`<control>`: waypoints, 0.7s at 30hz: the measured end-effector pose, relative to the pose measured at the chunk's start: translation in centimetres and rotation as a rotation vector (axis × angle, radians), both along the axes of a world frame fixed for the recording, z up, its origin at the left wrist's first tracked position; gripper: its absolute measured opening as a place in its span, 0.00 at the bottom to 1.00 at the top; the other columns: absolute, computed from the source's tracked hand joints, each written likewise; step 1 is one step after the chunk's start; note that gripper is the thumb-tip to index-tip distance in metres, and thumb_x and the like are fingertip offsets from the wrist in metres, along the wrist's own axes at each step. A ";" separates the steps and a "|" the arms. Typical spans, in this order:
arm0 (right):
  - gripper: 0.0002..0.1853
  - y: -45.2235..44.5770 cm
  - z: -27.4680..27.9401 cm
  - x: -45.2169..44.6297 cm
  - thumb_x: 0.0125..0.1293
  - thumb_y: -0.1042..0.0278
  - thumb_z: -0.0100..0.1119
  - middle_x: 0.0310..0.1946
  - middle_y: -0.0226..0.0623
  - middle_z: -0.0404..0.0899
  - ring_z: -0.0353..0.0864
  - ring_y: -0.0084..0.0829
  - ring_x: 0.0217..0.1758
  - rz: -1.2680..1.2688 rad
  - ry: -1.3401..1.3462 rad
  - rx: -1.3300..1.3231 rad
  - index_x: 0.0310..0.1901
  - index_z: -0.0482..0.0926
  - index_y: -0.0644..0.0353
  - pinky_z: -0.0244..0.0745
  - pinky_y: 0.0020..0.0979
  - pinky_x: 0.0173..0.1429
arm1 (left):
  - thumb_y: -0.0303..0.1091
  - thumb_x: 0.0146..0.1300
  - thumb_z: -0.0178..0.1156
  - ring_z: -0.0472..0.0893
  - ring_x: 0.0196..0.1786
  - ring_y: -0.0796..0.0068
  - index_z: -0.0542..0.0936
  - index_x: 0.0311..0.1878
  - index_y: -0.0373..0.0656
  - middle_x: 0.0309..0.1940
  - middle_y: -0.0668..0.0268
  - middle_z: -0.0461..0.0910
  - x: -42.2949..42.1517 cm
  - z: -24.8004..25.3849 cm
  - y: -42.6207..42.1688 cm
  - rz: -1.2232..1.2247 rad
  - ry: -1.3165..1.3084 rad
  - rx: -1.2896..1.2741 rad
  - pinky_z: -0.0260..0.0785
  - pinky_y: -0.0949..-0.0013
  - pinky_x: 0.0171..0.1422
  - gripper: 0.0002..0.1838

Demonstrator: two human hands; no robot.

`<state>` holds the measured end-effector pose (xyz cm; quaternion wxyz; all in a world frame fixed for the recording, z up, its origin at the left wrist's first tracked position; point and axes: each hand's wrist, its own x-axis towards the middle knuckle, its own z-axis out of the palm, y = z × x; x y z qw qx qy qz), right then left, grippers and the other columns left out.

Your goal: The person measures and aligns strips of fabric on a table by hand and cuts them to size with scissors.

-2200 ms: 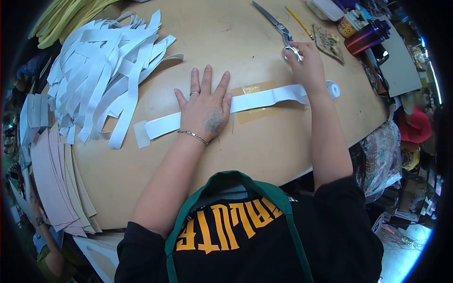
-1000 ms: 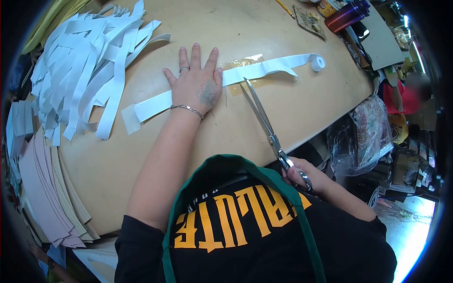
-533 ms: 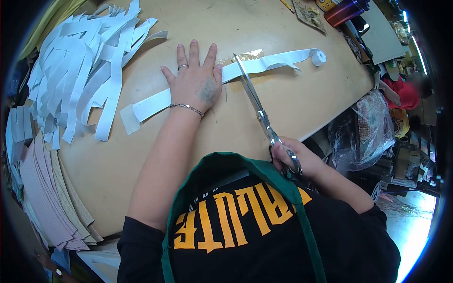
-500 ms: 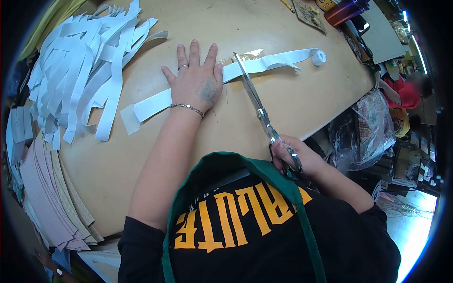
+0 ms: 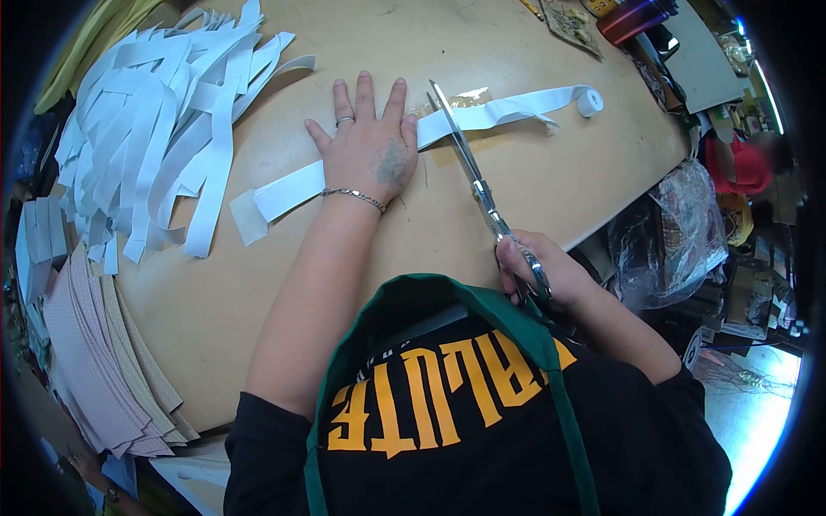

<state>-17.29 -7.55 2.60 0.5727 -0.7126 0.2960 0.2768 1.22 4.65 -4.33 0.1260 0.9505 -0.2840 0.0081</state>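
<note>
My left hand (image 5: pixel 370 155) lies flat, fingers spread, pressing a white elastic-like strip (image 5: pixel 292 191) on the table. My right hand (image 5: pixel 538 267) grips the handles of large metal scissors (image 5: pixel 480 191). Their long blades cross the strip just right of my left hand, slightly apart at the tips. Beyond the blades the strip runs on to a small roll (image 5: pixel 589 101) at its right end. Clear brownish tape (image 5: pixel 469 99) is stuck on the table by the blades. A pale patch (image 5: pixel 249 224) sits at the strip's left end.
A heap of cut white strips (image 5: pixel 163 120) covers the table's (image 5: pixel 301 301) far left. Stacked pinkish textured pieces (image 5: pixel 99 361) lie at the near left edge. A dark red tumbler (image 5: pixel 632 21) lies at the back right. Plastic-wrapped goods (image 5: pixel 680 232) and a person in red (image 5: pixel 740 168) are beyond the right edge.
The whole view has shifted slightly, moving the table contents a little right. The scissor blades look somewhat more closed across the strip. My left hand keeps its place on the strip.
</note>
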 end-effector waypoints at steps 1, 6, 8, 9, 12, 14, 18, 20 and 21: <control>0.29 0.0 0.0 0.1 0.65 0.33 0.45 0.17 0.27 0.70 0.71 0.18 0.19 0.004 0.000 -0.002 0.31 0.68 0.57 0.64 0.19 0.25 | 0.51 0.71 0.34 0.43 0.76 0.54 0.58 0.71 0.65 0.73 0.61 0.48 0.0 0.0 0.0 0.001 -0.003 -0.001 0.37 0.30 0.69 0.25; 0.40 -0.1 -0.3 0.1 0.51 0.19 0.47 0.17 0.30 0.70 0.72 0.20 0.19 -0.020 -0.023 -0.024 0.28 0.71 0.58 0.70 0.21 0.26 | 0.50 0.70 0.35 0.43 0.76 0.55 0.58 0.70 0.64 0.74 0.61 0.48 0.0 0.0 0.0 0.001 0.017 -0.021 0.36 0.30 0.70 0.26; 0.39 0.1 -0.4 0.0 0.51 0.19 0.48 0.16 0.29 0.70 0.72 0.20 0.18 -0.035 -0.044 -0.030 0.28 0.71 0.58 0.69 0.21 0.25 | 0.48 0.69 0.37 0.42 0.76 0.55 0.59 0.71 0.63 0.74 0.62 0.48 0.0 0.2 0.0 0.002 0.043 -0.033 0.34 0.31 0.70 0.26; 0.39 0.0 -0.4 -0.1 0.51 0.20 0.48 0.16 0.29 0.70 0.72 0.20 0.18 -0.030 -0.047 -0.039 0.28 0.71 0.58 0.69 0.21 0.25 | 0.48 0.69 0.37 0.42 0.76 0.55 0.59 0.71 0.63 0.74 0.62 0.48 0.0 0.1 0.0 0.005 0.041 -0.033 0.34 0.31 0.70 0.26; 0.38 0.0 -0.4 -0.2 0.52 0.20 0.48 0.15 0.29 0.69 0.72 0.19 0.17 -0.023 -0.055 -0.061 0.27 0.71 0.58 0.69 0.21 0.25 | 0.48 0.69 0.37 0.42 0.76 0.56 0.59 0.70 0.63 0.74 0.62 0.48 0.0 0.1 0.0 0.006 0.037 -0.033 0.35 0.32 0.71 0.26; 0.38 0.0 -0.4 -0.2 0.52 0.21 0.49 0.15 0.28 0.69 0.71 0.19 0.17 -0.026 -0.059 -0.070 0.26 0.71 0.58 0.69 0.21 0.24 | 0.48 0.69 0.37 0.42 0.76 0.56 0.59 0.70 0.64 0.74 0.62 0.48 0.0 0.1 0.0 0.005 0.037 -0.033 0.35 0.32 0.71 0.26; 0.34 0.1 -0.5 -0.3 0.54 0.26 0.53 0.14 0.27 0.69 0.71 0.18 0.16 -0.055 -0.056 -0.045 0.24 0.69 0.56 0.67 0.20 0.22 | 0.48 0.69 0.37 0.43 0.76 0.56 0.59 0.70 0.64 0.74 0.62 0.48 0.0 0.1 0.0 0.008 0.027 -0.032 0.35 0.32 0.71 0.26; 0.32 0.2 -0.4 -0.1 0.56 0.29 0.55 0.13 0.26 0.68 0.70 0.17 0.15 -0.077 -0.040 -0.040 0.22 0.68 0.55 0.66 0.19 0.21 | 0.48 0.69 0.38 0.43 0.76 0.56 0.59 0.70 0.64 0.74 0.62 0.49 0.0 0.0 0.0 0.008 0.029 -0.037 0.35 0.32 0.71 0.26; 0.31 0.3 -0.3 0.0 0.56 0.30 0.56 0.13 0.26 0.68 0.69 0.17 0.15 -0.084 -0.029 -0.048 0.22 0.68 0.55 0.66 0.19 0.21 | 0.48 0.69 0.38 0.43 0.76 0.56 0.59 0.70 0.64 0.74 0.62 0.49 0.0 0.0 0.0 0.009 0.028 -0.035 0.35 0.32 0.71 0.26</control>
